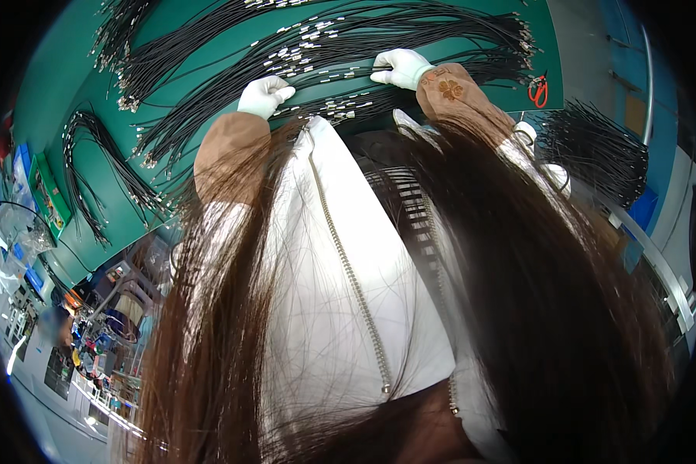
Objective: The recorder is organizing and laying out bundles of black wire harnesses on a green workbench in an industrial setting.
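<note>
Long thin black cables (pixel 332 78) with small white sleeves lie in bundles across the green table. My left hand (pixel 264 96), in a white glove, has its thumb and fingers pinched together on a few of them. Farther right, my gloved right hand (pixel 402 69) is also closed on the cables, which stretch between the two hands. Which strands each hand grips is partly hidden by the fingers. Just nearer to me lies another cable bundle (pixel 336 107) with white sleeves. Beyond my hands, a thicker bundle (pixel 301 48) runs across the table.
Red-handled scissors (pixel 539 91) lie at the right edge of the green table (pixel 42 116). A bent cable bundle (pixel 104 155) rests at the left, near a green tray (pixel 50 193). At the right, more black cables (pixel 599 151) hang beside the table. Long hair covers part of the view.
</note>
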The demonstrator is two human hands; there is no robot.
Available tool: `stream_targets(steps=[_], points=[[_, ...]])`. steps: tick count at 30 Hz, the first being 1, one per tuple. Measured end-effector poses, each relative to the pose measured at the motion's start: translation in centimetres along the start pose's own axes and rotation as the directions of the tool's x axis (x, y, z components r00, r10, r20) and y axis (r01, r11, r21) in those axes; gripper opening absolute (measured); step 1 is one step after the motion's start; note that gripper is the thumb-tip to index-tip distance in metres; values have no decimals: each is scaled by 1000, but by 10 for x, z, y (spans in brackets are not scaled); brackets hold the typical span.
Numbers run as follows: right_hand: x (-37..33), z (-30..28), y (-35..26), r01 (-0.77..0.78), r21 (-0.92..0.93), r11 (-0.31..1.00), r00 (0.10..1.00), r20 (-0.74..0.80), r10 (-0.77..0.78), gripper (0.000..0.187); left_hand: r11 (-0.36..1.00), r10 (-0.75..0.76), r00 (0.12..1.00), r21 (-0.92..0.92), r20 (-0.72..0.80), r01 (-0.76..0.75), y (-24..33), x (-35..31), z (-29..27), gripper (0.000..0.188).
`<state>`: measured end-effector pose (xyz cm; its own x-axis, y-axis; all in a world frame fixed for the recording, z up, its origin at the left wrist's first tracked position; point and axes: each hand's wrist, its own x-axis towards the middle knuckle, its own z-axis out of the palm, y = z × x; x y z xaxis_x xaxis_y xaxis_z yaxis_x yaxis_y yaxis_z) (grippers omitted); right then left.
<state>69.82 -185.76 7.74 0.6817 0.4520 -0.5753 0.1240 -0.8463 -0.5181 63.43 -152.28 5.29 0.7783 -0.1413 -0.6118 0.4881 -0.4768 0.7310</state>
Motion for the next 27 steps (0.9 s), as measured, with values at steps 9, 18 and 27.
stream_targets(steps=[9,18,27], points=[[6,-10,-5,-11,16,1000,995,96,9,39,982,-55,997,186,52,45,-7,-18,-26,23],[8,-12,-8,6,-11,1000,995,104,-4,41,919,189,982,354,-5,-175,-34,-20,-21,14],[9,-9,-2,94,167,981,954,268,-137,39,980,64,998,191,-21,-59,0,-20,5,14]])
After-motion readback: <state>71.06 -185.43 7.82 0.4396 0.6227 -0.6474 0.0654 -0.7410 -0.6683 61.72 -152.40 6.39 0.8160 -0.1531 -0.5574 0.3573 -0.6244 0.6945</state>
